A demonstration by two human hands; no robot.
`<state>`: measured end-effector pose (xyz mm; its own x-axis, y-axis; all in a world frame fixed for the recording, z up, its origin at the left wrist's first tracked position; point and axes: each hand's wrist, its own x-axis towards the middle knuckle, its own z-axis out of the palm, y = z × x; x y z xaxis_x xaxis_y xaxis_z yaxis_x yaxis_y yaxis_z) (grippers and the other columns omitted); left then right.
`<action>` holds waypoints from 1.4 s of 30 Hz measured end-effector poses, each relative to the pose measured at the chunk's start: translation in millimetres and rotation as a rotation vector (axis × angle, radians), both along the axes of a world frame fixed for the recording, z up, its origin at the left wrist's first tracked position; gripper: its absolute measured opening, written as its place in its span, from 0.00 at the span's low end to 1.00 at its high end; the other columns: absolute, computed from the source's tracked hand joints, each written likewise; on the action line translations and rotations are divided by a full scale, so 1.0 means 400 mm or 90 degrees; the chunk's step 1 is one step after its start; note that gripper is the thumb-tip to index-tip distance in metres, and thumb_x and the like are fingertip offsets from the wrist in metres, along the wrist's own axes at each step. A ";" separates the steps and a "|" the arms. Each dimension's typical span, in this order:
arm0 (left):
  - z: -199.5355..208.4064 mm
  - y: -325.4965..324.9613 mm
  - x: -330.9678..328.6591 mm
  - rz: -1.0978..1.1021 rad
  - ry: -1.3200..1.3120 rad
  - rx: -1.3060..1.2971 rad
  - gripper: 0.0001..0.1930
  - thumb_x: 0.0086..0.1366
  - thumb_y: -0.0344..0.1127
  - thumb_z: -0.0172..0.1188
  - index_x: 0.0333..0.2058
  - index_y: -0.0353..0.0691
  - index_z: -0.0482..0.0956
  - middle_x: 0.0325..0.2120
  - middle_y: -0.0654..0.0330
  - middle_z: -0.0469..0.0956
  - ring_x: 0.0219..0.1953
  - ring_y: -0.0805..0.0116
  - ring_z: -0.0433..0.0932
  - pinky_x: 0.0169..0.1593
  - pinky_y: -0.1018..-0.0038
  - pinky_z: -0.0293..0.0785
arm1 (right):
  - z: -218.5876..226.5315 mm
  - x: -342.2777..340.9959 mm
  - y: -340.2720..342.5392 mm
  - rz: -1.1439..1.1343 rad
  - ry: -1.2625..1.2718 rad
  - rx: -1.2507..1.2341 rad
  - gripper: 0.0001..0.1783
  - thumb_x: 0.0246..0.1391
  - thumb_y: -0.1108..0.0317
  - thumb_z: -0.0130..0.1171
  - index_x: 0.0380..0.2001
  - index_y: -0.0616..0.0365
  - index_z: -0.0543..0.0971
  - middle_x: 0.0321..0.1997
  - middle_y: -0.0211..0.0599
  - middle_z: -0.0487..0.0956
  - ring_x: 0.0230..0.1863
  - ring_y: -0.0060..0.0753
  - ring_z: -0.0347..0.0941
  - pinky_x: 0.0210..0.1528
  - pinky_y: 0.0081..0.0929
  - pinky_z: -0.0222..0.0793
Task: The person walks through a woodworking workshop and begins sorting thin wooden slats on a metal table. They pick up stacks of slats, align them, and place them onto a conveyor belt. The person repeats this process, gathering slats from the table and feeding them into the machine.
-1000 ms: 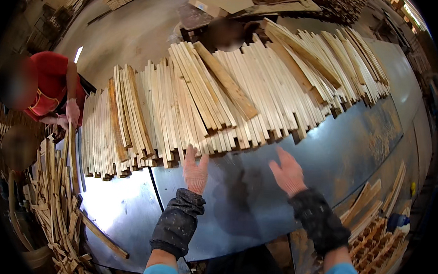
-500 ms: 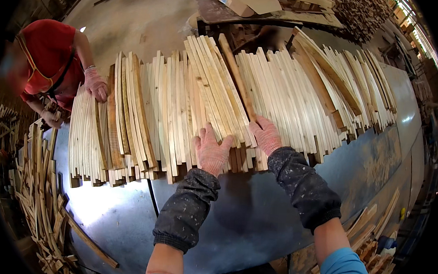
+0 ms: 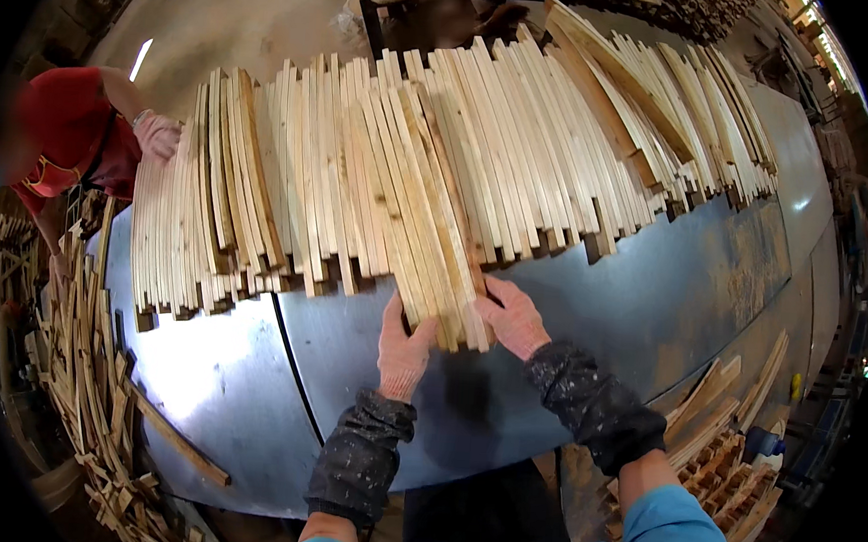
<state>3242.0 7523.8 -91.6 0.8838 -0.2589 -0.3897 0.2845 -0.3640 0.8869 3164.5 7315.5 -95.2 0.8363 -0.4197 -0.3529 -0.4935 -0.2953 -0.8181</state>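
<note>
A bundle of pale wooden strips [image 3: 418, 240] lies on top of the long row of strips, its near ends jutting out past the row over the metal table. My left hand [image 3: 405, 351], in a pinkish knit glove, is closed against the bundle's left side at the near end. On the opposite side, my right hand [image 3: 515, 319], gloved alike, presses in with its fingers around the right edge. A darker brown strip [image 3: 445, 177] runs along the bundle's right side. The undersides of the strips are hidden.
The row of wooden strips [image 3: 530, 168] spans the metal table [image 3: 351, 331]. At the left a co-worker's gloved hand [image 3: 156, 136] touches the row's end. Loose scrap strips [image 3: 74, 388] are heaped at the lower left, and more wood pieces [image 3: 729, 478] lie at the lower right.
Both my hands have drawn the bundle toward me, past the row's near edge. The darker strip now lies closer along it. The co-worker's hand has shifted left in view.
</note>
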 end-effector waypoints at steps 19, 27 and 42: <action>0.208 0.346 -0.708 0.251 0.034 -0.215 0.53 0.57 0.38 0.79 0.75 0.33 0.55 0.64 0.50 0.72 0.65 0.61 0.73 0.68 0.66 0.72 | 0.186 -0.524 0.429 0.010 -0.042 0.437 0.46 0.63 0.71 0.70 0.79 0.58 0.58 0.67 0.43 0.76 0.62 0.37 0.75 0.64 0.33 0.76; 0.294 0.756 -1.074 0.687 -0.096 -0.314 0.52 0.58 0.30 0.78 0.76 0.35 0.56 0.63 0.51 0.74 0.63 0.62 0.77 0.65 0.65 0.76 | 0.301 -0.614 0.947 0.469 0.038 0.420 0.48 0.61 0.68 0.71 0.79 0.59 0.58 0.66 0.45 0.79 0.62 0.35 0.77 0.65 0.32 0.75; -0.222 1.570 -1.518 1.033 0.095 -0.420 0.37 0.64 0.22 0.65 0.71 0.36 0.63 0.61 0.51 0.77 0.60 0.56 0.79 0.64 0.62 0.79 | -0.195 -0.874 1.940 0.944 0.326 -0.062 0.58 0.60 0.43 0.70 0.81 0.60 0.53 0.66 0.63 0.79 0.65 0.59 0.78 0.67 0.42 0.73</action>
